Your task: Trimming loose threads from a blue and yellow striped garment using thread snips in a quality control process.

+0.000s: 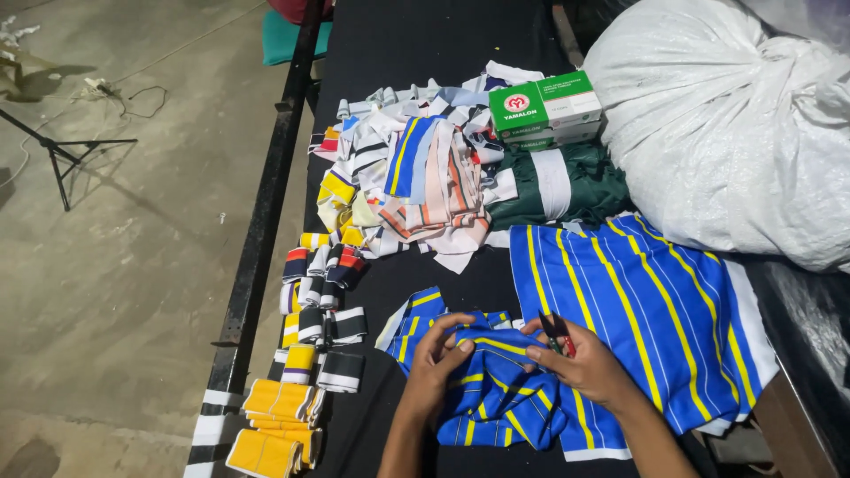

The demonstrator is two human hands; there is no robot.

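Seen from the head camera, both hands met over a crumpled piece of blue knit fabric with yellow stripes [491, 389], lying directly before the person on the black worktop [416, 35]. The left hand [438, 350] pinched the fabric's near-left fold; the right hand [580, 358] gripped small red-handled snips [556, 335] while pressing the cloth. A larger flat panel of the same striped fabric [646, 310] extended rightward. Yellow and striped rolled cuffs [305, 354] lined the left edge; a green box [544, 106] and white sack [735, 124] sat beyond.
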